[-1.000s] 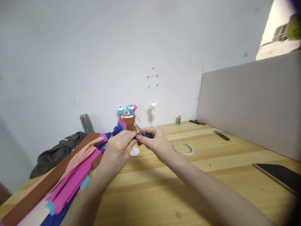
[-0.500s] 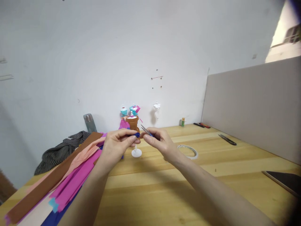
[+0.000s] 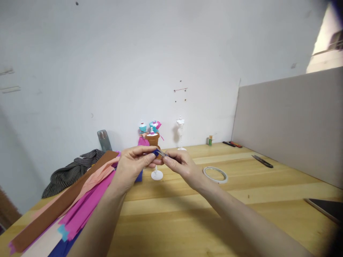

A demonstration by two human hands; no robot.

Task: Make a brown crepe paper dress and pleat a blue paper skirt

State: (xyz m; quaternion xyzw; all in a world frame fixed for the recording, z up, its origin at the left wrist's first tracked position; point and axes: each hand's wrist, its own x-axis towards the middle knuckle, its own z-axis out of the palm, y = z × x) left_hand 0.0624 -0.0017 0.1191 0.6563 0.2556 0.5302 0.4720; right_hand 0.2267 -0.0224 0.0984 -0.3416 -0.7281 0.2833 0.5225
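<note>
My left hand (image 3: 134, 160) is closed in a pinch on a small gathered piece of dark blue crepe paper (image 3: 155, 152). My right hand (image 3: 180, 162) grips small pointed scissors (image 3: 162, 153), their metal blades aimed left and reaching the blue paper. Most of their handle is hidden by the fingers. Just behind the hands stands a miniature dress form (image 3: 153, 140) wrapped in brown paper on a round white base (image 3: 157, 175).
Crepe paper strips (image 3: 61, 210) and a striped cloth (image 3: 71, 173) lie at left, by a grey bottle (image 3: 104, 140). Other small dress forms (image 3: 143, 127) stand behind. A tape roll (image 3: 215, 175), a second pair of scissors (image 3: 262, 161) and a dark flat object (image 3: 325, 207) lie to the right.
The scissors' blades have come down and left onto the blue paper; before, they pointed upward beside it. The whole view has shifted slightly.
</note>
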